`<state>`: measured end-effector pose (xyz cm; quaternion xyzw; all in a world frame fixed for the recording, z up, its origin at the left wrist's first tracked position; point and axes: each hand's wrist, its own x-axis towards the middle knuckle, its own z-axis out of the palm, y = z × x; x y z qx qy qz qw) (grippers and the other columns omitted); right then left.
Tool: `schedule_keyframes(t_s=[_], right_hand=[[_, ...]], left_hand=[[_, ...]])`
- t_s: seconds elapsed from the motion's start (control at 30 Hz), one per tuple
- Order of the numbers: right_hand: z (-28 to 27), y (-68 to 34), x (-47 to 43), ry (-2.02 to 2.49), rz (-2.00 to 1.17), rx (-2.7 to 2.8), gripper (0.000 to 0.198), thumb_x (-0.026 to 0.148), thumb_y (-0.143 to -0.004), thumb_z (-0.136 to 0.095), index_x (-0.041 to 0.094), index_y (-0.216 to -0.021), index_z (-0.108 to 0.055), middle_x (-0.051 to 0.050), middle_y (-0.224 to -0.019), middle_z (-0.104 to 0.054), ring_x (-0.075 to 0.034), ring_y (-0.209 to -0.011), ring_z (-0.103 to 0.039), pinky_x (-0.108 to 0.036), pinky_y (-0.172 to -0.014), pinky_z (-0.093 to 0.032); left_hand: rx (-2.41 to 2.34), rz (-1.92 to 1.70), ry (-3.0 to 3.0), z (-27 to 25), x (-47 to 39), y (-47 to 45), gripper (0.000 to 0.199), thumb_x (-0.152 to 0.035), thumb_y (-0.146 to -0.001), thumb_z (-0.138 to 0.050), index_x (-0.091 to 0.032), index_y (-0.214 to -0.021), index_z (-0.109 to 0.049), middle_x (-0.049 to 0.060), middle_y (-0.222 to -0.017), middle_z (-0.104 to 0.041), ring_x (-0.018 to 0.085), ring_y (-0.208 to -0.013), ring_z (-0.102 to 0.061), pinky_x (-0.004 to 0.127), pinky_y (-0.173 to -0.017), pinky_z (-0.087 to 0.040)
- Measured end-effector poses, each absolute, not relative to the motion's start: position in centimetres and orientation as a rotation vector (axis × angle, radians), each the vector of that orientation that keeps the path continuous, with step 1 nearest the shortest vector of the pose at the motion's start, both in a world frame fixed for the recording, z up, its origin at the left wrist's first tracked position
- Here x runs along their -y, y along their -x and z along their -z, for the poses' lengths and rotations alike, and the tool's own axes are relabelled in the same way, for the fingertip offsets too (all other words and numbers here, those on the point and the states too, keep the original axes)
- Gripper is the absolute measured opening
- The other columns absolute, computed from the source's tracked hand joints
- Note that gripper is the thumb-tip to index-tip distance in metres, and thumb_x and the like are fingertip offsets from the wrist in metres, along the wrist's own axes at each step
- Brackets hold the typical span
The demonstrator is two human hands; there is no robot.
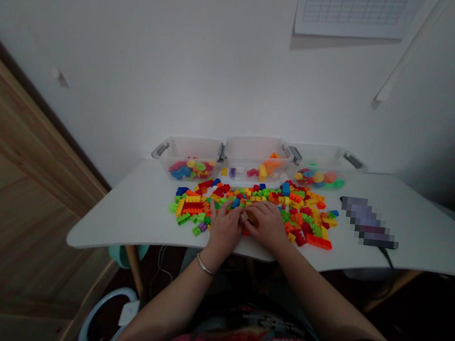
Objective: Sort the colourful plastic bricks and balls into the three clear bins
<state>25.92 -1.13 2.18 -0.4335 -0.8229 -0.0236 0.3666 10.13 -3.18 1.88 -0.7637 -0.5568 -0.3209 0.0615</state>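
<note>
Person's got both hands in a messy pile of toy bricks (274,197) on a white table (125,216), left hand (224,229) and right hand (267,224) pretty much meeting at the near side, can't tell what's between them. Three clear bins (250,147) line the far side, some pieces in each. Pixelated phone-like thing (368,222) off to the right.

Remotely, I classify this site as probably a home room: multicoloured plastic toy bricks (274,197) on a white wooden-legged table (117,216); light-brown wood panelling (25,198) left of the table; white gridded paper sheet (350,10) above it.
</note>
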Motion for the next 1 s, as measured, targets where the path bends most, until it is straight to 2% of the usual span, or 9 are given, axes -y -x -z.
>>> schedule_keyframes(t_s=[0.2,0.4,0.5,0.67,0.73,1.0], right_hand=[[-2.1,-25.9,0.9,1.09,0.117,2.126,0.017,0.034,-0.085,-0.062,0.025,-0.098,-0.069,-0.006,-0.105,-0.071,-0.027,-0.102,-0.059,-0.049,-0.102,-0.041],[-1.6,-25.8,0.5,1.14,0.071,2.018,0.016,0.027,-0.084,-0.059,0.023,-0.097,-0.068,-0.008,-0.101,-0.072,-0.027,-0.098,-0.061,-0.046,-0.094,-0.047],[-1.5,-25.9,0.3,1.182,0.06,1.955,0.016,0.025,-0.083,-0.058,0.023,-0.097,-0.067,-0.008,-0.099,-0.071,-0.027,-0.096,-0.062,-0.046,-0.092,-0.048],[-1.3,-26.1,0.1,1.2,0.055,1.923,0.018,0.026,-0.087,-0.053,0.025,-0.1,-0.066,-0.008,-0.099,-0.071,-0.028,-0.097,-0.062,-0.047,-0.092,-0.048],[-1.2,-26.2,0.1,1.21,0.048,1.902,0.017,0.029,-0.089,-0.053,0.025,-0.099,-0.066,-0.009,-0.099,-0.071,-0.028,-0.097,-0.062,-0.047,-0.091,-0.049],[-1.0,-26.6,-0.6,1.271,-0.068,1.697,0.021,0.035,-0.089,-0.052,0.024,-0.102,-0.065,-0.011,-0.097,-0.069,-0.029,-0.092,-0.063,-0.048,-0.086,-0.052]], left_hand=[[1.673,0.966,2.321,-1.6,2.9,-10.1,0.026,-0.016,-0.086,-0.056,-0.023,-0.109,-0.066,0.008,-0.107,-0.074,0.028,-0.126,-0.054,0.068,-0.118,-0.015],[1.66,0.995,2.327,-1.4,3.0,-10.2,0.031,-0.019,-0.092,-0.05,-0.022,-0.12,-0.061,0.008,-0.116,-0.071,0.026,-0.122,-0.056,0.066,-0.119,-0.013],[1.636,0.962,2.385,-1.7,3.4,-10.2,0.032,-0.025,-0.091,-0.052,-0.021,-0.122,-0.06,0.009,-0.121,-0.069,0.027,-0.124,-0.055,0.063,-0.12,-0.012],[1.582,0.879,2.444,-1.8,3.4,-10.3,0.047,-0.035,-0.089,-0.057,-0.021,-0.134,-0.051,0.013,-0.142,-0.055,0.028,-0.132,-0.049,0.061,-0.121,-0.015],[1.584,0.856,2.446,-1.7,3.3,-10.3,0.051,-0.035,-0.09,-0.056,-0.019,-0.138,-0.048,0.013,-0.144,-0.052,0.028,-0.133,-0.048,0.061,-0.12,-0.016],[1.576,0.814,2.465,-1.6,2.9,-10.3,0.039,-0.029,-0.094,-0.051,-0.022,-0.131,-0.057,0.008,-0.135,-0.062,0.026,-0.125,-0.055,0.059,-0.12,-0.019]])
